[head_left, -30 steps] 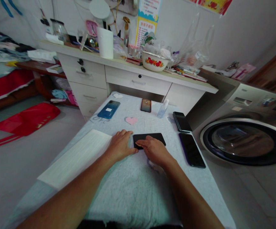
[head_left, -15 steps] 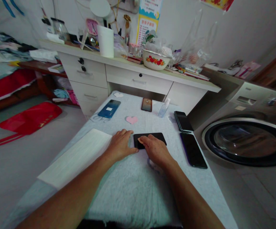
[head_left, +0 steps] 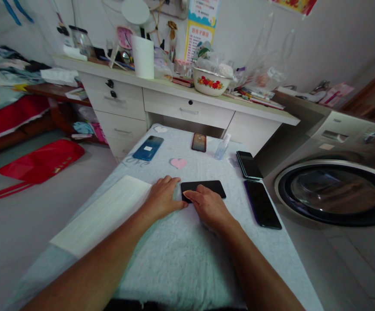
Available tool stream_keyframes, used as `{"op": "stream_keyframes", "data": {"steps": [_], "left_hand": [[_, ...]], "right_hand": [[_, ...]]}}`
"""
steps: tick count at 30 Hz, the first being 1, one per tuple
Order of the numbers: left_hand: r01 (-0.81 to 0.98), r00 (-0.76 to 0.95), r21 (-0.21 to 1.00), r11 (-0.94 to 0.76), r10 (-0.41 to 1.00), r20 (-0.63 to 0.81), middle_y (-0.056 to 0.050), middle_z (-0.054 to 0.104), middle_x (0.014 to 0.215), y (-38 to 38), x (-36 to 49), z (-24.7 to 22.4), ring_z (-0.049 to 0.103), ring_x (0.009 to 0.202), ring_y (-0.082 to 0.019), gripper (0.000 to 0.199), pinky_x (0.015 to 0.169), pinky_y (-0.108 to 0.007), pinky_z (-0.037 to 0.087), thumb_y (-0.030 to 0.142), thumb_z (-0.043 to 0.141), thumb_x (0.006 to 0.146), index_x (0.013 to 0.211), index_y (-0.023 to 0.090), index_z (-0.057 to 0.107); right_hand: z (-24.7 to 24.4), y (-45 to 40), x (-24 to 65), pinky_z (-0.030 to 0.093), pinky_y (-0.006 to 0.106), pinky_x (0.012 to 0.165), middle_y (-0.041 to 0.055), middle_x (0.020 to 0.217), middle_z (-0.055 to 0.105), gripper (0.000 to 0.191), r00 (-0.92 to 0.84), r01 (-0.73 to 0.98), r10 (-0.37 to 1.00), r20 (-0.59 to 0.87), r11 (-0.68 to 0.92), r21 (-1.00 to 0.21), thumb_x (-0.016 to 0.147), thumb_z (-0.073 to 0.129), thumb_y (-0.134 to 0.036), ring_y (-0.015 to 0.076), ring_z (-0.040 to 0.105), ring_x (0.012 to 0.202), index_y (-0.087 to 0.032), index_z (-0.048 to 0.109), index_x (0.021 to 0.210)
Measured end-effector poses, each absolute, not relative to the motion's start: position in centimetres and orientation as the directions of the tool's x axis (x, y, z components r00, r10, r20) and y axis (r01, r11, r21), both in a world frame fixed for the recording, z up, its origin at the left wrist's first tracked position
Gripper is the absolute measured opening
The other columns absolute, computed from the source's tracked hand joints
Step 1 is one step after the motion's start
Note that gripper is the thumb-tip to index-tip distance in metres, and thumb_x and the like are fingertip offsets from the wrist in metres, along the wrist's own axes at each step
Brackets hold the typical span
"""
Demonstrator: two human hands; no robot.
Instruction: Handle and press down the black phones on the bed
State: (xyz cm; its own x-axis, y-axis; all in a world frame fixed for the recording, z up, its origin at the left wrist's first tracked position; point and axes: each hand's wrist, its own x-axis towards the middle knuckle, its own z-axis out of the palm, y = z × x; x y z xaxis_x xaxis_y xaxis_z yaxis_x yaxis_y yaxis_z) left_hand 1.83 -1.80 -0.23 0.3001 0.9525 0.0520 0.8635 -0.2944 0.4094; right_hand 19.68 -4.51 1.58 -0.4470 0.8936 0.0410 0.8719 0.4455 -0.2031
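A black phone [head_left: 215, 187] lies flat, crosswise, on the cloth-covered table [head_left: 171, 276]. My left hand [head_left: 165, 198] rests with fingers apart at the phone's left end, its thumb at the near left corner; it holds nothing. Over the phone's left part, my right hand [head_left: 206, 203] presses a small tan piece [head_left: 188, 195] under its fingertips against the screen. Most of that piece is hidden by the fingers. Beside my left forearm lies a long white sheet [head_left: 103, 216].
Farther back are a blue phone [head_left: 148, 148], a small phone [head_left: 199, 142] and a clear bottle [head_left: 222, 147]. Dark phones [head_left: 263, 204] line the right edge. A white desk [head_left: 187, 103] stands behind; a washing machine [head_left: 336, 190] is at right.
My right hand has slid slightly left and nearer along the phone, with the tan piece under its fingertips. My left hand has stayed in place.
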Motion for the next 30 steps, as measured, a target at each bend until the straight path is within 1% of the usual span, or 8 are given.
{"op": "stream_keyframes", "data": {"steps": [4,7,9,12,14,20,26,30], "left_hand": [[0.864,0.306,0.4,-0.307,0.95,0.067,-0.012,0.057,0.115,-1.8,1.8,-0.3,0.054,0.107,-0.03,0.074,0.089,-0.037,0.042,0.051,0.071,0.064,0.126,0.016,0.051],[0.863,0.307,0.399,-0.309,0.949,0.072,-0.01,0.057,0.113,-1.8,1.8,-0.5,0.054,0.106,-0.03,0.073,0.089,-0.037,0.042,0.052,0.071,0.064,0.125,0.017,0.051],[0.862,0.306,0.399,-0.312,0.949,0.08,-0.009,0.058,0.113,-1.8,1.7,-0.6,0.054,0.105,-0.029,0.071,0.089,-0.037,0.042,0.051,0.071,0.064,0.125,0.019,0.051],[0.861,0.308,0.398,-0.316,0.947,0.087,-0.01,0.058,0.113,-1.8,1.8,-0.7,0.054,0.104,-0.029,0.072,0.089,-0.037,0.042,0.05,0.071,0.064,0.124,0.017,0.051],[0.861,0.307,0.4,-0.314,0.948,0.085,-0.01,0.058,0.113,-1.8,1.8,-0.6,0.054,0.104,-0.029,0.072,0.089,-0.037,0.042,0.05,0.072,0.063,0.124,0.018,0.051],[0.857,0.307,0.413,-0.31,0.949,0.074,-0.01,0.058,0.114,-1.8,1.8,-0.4,0.054,0.105,-0.03,0.073,0.088,-0.038,0.043,0.05,0.072,0.063,0.125,0.018,0.05],[0.855,0.302,0.419,-0.306,0.95,0.079,-0.009,0.058,0.114,-1.8,1.7,-0.6,0.054,0.105,-0.029,0.073,0.087,-0.037,0.043,0.052,0.072,0.063,0.125,0.02,0.05],[0.852,0.312,0.416,-0.319,0.946,0.086,-0.01,0.058,0.114,-1.7,1.7,-0.7,0.054,0.106,-0.03,0.074,0.089,-0.037,0.042,0.052,0.072,0.063,0.125,0.02,0.05]], "right_hand": [[1.1,-3.9,19.8,0.033,0.027,0.068,0.0048,0.092,0.057,0.033,-0.405,0.896,0.911,0.076,0.412,-0.168,0.097,0.041,-0.025,0.018,0.053,0.084,-0.03,0.061,0.122],[1.0,-3.4,19.8,0.035,0.028,0.074,0.0067,0.096,0.057,0.036,-0.361,0.919,0.929,0.076,0.369,-0.142,0.096,0.039,-0.021,0.0191,0.053,0.088,-0.028,0.058,0.125],[1.0,-3.2,19.7,0.035,0.03,0.078,0.0078,0.098,0.057,0.035,-0.337,0.93,0.938,0.076,0.344,-0.126,0.096,0.04,-0.023,0.02,0.053,0.089,-0.026,0.057,0.126],[1.2,-3.2,19.6,0.035,0.032,0.082,0.0091,0.102,0.057,0.033,-0.314,0.94,0.947,0.071,0.32,-0.12,0.094,0.047,-0.029,0.0217,0.053,0.093,-0.026,0.057,0.125],[1.3,-3.2,19.6,0.035,0.032,0.083,0.0093,0.103,0.057,0.034,-0.309,0.941,0.949,0.063,0.314,-0.123,0.093,0.049,-0.03,0.0222,0.052,0.096,-0.026,0.056,0.127],[1.4,-3.4,20.1,0.035,0.03,0.08,0.0084,0.1,0.058,0.04,-0.348,0.926,0.936,0.058,0.352,-0.136,0.092,0.039,-0.013,0.0196,0.053,0.089,-0.023,0.056,0.127],[1.6,-3.6,20.0,0.035,0.029,0.082,0.0068,0.098,0.059,0.035,-0.362,0.91,0.927,0.097,0.374,-0.177,0.092,0.039,-0.013,0.0185,0.052,0.087,-0.023,0.062,0.117],[1.8,-3.7,19.9,0.035,0.028,0.083,0.0053,0.096,0.059,0.034,-0.366,0.889,0.912,0.186,0.402,-0.219,0.093,0.038,-0.012,0.0184,0.052,0.091,-0.024,0.063,0.112]]}}
